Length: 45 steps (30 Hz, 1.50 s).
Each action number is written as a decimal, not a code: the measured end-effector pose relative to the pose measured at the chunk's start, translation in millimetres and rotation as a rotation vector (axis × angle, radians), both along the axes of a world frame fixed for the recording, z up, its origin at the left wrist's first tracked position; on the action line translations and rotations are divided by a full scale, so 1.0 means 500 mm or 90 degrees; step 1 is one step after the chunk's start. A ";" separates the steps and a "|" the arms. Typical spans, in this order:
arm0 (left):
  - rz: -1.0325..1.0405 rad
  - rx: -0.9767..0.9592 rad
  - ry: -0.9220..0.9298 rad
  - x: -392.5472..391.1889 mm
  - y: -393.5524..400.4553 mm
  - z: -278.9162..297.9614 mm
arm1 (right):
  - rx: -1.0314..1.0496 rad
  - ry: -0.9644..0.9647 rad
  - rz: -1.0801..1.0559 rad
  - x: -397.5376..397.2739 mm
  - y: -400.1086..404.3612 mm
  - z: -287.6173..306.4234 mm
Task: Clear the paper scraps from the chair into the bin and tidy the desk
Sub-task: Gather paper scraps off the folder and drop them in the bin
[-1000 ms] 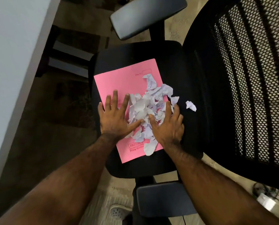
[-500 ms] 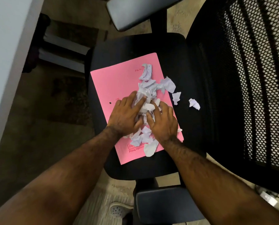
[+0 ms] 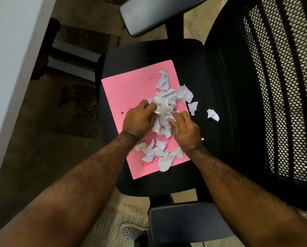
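A pink folder [image 3: 129, 91] lies on the black chair seat [image 3: 149, 52]. White crumpled paper scraps [image 3: 164, 111] are bunched in its middle. My left hand [image 3: 138, 120] and my right hand [image 3: 185, 129] press in from either side, fingers curled around that bunch. More scraps [image 3: 156, 150] lie on the folder below my wrists, and some sit above the bunch near the folder's top [image 3: 163, 81]. Two loose scraps lie on the seat to the right, one near the folder's edge [image 3: 192, 107] and one farther out [image 3: 213, 114].
The chair's mesh backrest [image 3: 274, 86] rises at the right. One armrest [image 3: 158, 13] is at the top and another armrest [image 3: 186, 221] at the bottom. A white desk edge [image 3: 9, 56] runs down the left. A shoe [image 3: 131, 232] shows on the floor below.
My hands went from lying flat on the scraps to closing inward and bunching them into a clump between my fingers. Some scraps were left behind near the folder's lower end.
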<state>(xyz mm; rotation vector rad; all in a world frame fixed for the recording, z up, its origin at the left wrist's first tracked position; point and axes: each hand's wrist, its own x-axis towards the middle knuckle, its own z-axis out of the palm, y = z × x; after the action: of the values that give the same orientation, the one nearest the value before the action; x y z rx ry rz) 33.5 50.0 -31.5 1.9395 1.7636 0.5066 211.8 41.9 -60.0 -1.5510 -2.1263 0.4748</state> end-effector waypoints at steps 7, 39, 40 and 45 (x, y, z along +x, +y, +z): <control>0.263 -0.005 -0.201 -0.006 -0.020 0.052 | -0.042 0.085 -0.091 -0.010 -0.014 0.067; 0.965 -0.051 -0.619 -0.218 -0.640 0.211 | -0.122 0.196 0.240 -0.316 -0.371 0.257; 0.994 -0.038 -0.618 -0.223 -0.683 0.212 | -0.136 0.196 0.273 -0.336 -0.406 0.259; 1.147 0.032 -0.606 -0.236 -0.930 0.208 | -0.185 0.178 0.448 -0.417 -0.601 0.253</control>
<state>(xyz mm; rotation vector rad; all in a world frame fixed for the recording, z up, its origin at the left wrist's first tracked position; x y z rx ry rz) -84.3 -414.9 72.7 -0.5022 2.1284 1.5644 3.1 -258.9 66.7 -0.7426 -2.3983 1.1982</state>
